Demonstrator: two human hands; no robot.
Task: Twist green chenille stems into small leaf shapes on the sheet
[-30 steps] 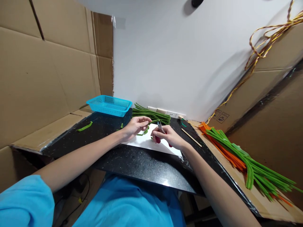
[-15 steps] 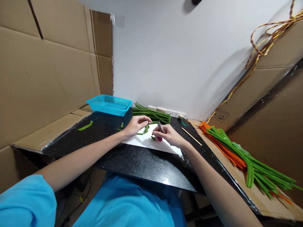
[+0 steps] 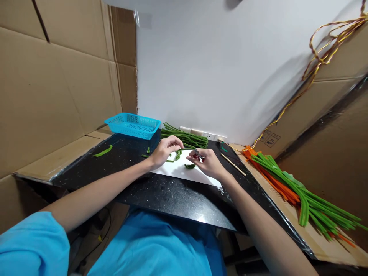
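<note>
A green strip (image 3: 187, 148) is pinched by the left hand (image 3: 163, 153); pliers (image 3: 197, 156) are gripped in the curled right hand (image 3: 210, 164).

Right hand (image 3: 208, 164) covers most of the red-handled cutters (image 3: 197, 154); can't tell if blades meet the green stem (image 3: 187, 148). Stem's other end hidden in left hand (image 3: 164, 154). Both hands block parts of the white sheet (image 3: 198, 178). Orange strips (image 3: 283, 189) partly under bright green strips (image 3: 304, 199). Twisted cord (image 3: 326, 61) runs off right edge. Left sleeve (image 3: 34, 245) cropped. 2 printed symbols (image 3: 270, 138) on cardboard (image 3: 330, 94), too small to read.
</note>
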